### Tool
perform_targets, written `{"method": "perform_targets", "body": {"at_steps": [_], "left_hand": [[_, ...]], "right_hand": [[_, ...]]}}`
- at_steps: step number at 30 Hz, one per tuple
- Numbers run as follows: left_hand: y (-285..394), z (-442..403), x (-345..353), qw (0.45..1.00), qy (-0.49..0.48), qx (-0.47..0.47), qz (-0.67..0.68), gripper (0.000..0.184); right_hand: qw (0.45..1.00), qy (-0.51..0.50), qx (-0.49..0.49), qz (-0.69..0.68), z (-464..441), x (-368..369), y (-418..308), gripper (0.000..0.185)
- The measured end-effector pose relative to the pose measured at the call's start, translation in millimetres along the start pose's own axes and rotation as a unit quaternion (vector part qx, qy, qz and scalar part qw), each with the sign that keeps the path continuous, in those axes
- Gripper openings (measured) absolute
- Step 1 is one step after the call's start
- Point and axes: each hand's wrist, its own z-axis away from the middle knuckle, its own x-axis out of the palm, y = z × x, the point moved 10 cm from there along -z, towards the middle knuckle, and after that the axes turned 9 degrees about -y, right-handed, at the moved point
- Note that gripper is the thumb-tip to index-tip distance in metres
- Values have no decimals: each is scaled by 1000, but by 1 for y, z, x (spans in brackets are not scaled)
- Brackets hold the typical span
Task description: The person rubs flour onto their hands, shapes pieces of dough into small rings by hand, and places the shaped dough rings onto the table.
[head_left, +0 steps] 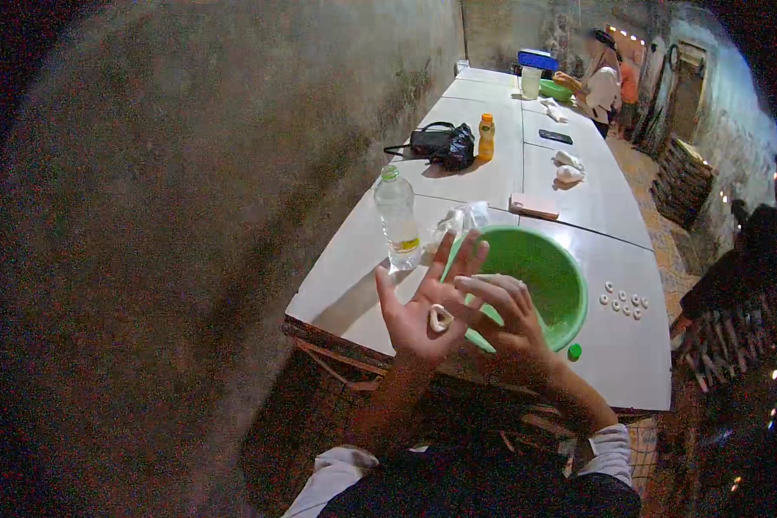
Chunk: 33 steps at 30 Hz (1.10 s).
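White in my head feed, a small ring (441,319) lies on my left grip (416,323), spread palm-up; my right grip (508,318) curls just beside, pinching or not I cannot tell. A green basin (584,304) sits on the worktop (626,363).

I see a cream ring (440,319) and off-white small rings (615,306) against a white table (622,367) crossed by thin dark seams. The basin (584,302) is bright green, the loose cap (574,352) a deeper green. I make out a clear bottle (395,207) with yellow on its label (405,245), an orange bottle (486,140), a black bag (457,147), a dark phone (555,136), white sleeves (609,451) lined with grey, and a mottled grey-brown wall (216,129).
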Motion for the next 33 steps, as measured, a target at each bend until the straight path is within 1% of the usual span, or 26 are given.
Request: {"method": "perform_targets", "body": {"at_steps": [1,2,4,6,8,9,10,12,13,14,16,17,18,20,21,22,24,25,27,28,30,33], "left_hand": [[2,-1,0,1000,15,14,12,95],[4,-1,-1,999,30,27,24,96],[5,0,-10,999,42,29,9,97],[4,-1,-7,999,22,15,-40,99],[2,-1,-12,999,32,22,-17,99],[3,-1,-11,999,28,23,-13,97],[2,-1,-10,999,24,23,-8,95],[0,-2,-11,999,25,23,-18,94],[0,-2,-11,999,28,19,-36,93],[-1,-1,-12,998,33,17,-53,93],[-1,-1,-12,998,42,19,-44,92],[-3,-1,-12,997,43,9,-55,92],[-5,-2,-12,997,44,-1,-66,92],[-7,-2,-12,998,53,-3,-39,92],[-7,0,-13,998,62,-3,-12,92],[-7,0,-13,998,62,-3,-13,92],[-8,-1,-11,997,47,5,61,93],[-8,-1,-12,997,47,5,60,93],[-6,0,-13,998,45,-8,-47,94],[-6,0,-13,998,44,-8,-47,94],[-8,0,-10,999,30,-15,-22,94],[-7,0,-8,999,22,-9,-28,94]], "right_hand": [[999,-13,-15,36,3,9,-2,40],[999,-13,-16,36,6,15,-3,40],[996,-53,-3,68,12,36,-3,40],[995,-49,-4,91,17,42,1,42],[996,-27,-42,75,23,40,0,40],[992,-37,-42,115,22,43,-2,35],[992,-37,-41,116,23,45,0,35],[999,-14,-28,18,26,41,11,46],[1000,-4,-13,8,25,33,8,38],[1000,-5,-14,8,24,29,8,38],[998,8,-29,-55,20,21,10,32],[998,15,-43,-39,21,19,8,27],[998,16,-42,-39,23,20,11,27],[996,-7,-50,75,26,29,15,29],[999,-20,-32,14,26,31,21,29],[999,-20,-33,13,25,32,20,29],[998,9,-56,-16,24,27,12,28],[998,9,-56,-16,23,26,13,28],[996,-7,-62,65,22,29,12,29],[996,-7,-62,65,20,28,10,29],[1000,1,-29,-12,16,24,11,37],[999,-10,-32,15,15,27,7,42]]}}
